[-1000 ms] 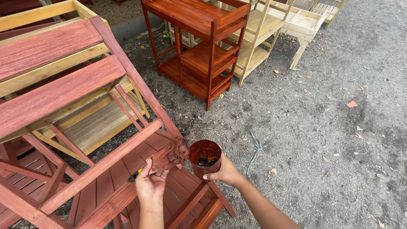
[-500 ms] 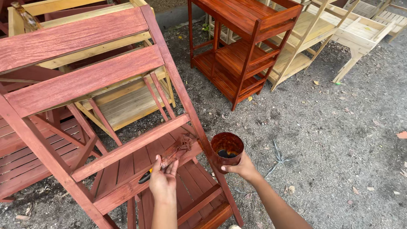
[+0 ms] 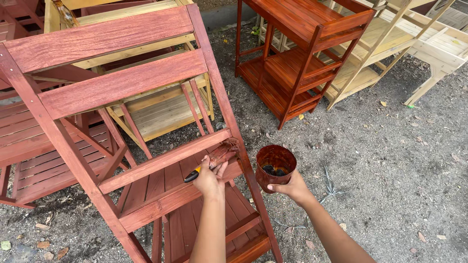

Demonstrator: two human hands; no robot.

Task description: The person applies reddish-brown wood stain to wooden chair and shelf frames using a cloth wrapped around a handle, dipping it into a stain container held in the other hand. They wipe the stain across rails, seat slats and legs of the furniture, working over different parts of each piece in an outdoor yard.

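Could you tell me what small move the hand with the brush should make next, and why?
Probably draw the brush along the shelf rail toward its unbrushed end. The left hand already has the bristles pressed at the rail's right end, beside the upright, while the right hand holds the stain cup close by.

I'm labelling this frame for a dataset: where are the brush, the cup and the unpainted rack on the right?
brush (image 3: pixel 222 152), head view, on the stained bristle end by the rail.
cup (image 3: pixel 276 168), head view, on its outer wall below the rim.
unpainted rack (image 3: pixel 375 46), head view, on its pale slatted shelf.
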